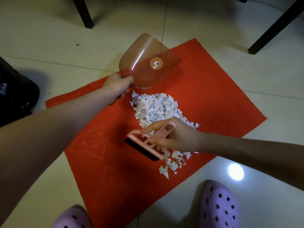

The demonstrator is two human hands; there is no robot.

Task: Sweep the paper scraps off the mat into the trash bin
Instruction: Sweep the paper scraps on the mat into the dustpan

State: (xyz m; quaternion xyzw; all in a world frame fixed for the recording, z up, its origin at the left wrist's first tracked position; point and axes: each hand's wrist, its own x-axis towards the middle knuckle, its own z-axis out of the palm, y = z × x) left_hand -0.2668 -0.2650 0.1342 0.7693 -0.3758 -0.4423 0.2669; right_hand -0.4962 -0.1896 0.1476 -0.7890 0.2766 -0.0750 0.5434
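Note:
A red mat [115,162] with embossed hearts lies on the tiled floor. A heap of white paper scraps [156,107] sits at its middle, with a few more scraps [171,163] near its front edge. My left hand [117,86] grips the handle end of a translucent brownish dustpan [148,65], tilted up just behind the heap. My right hand [174,137] holds a pink hand brush [144,145] by its handle, its black bristles down on the mat at the heap's near side.
A black trash bag [14,94] sits at the left edge. Dark chair legs [85,14] stand behind the mat, another leg [276,27] at the back right. My feet in lilac clogs [218,206] stand at the mat's front.

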